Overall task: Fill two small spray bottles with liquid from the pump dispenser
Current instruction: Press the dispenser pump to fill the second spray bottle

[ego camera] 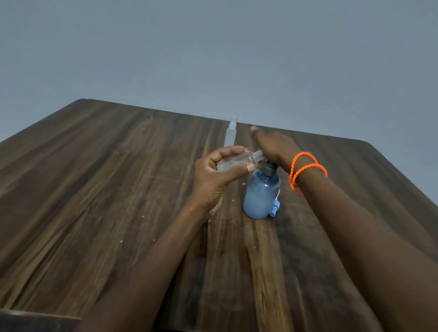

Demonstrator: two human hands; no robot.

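- The left hand (218, 176) grips a small clear spray bottle (235, 162), uncapped and tilted, with its open neck up against the pump head of the blue pump dispenser (261, 194). If the neck drifts off the spout, which the other hand hides, liquid likely runs down the dispenser onto the wooden desk (101, 208).
- The right hand (273, 147) lies flat on the pump head, fingers straight, pressing down and gripping nothing. A push off-centre could tip the dispenser, since nothing steadies its body.
- A hard, fast stroke may squirt more than the narrow neck takes, so it spills over the left hand's fingers and makes the bottle slippery.
- The blue spray cap (274, 208) lies on the desk, touching or just beside the dispenser's base; a tipped dispenser or a spill could knock or wet it.
- The second spray bottle (231, 132) stands upright with its cap on, near the far edge behind both hands; a careless reach could send it off the desk.
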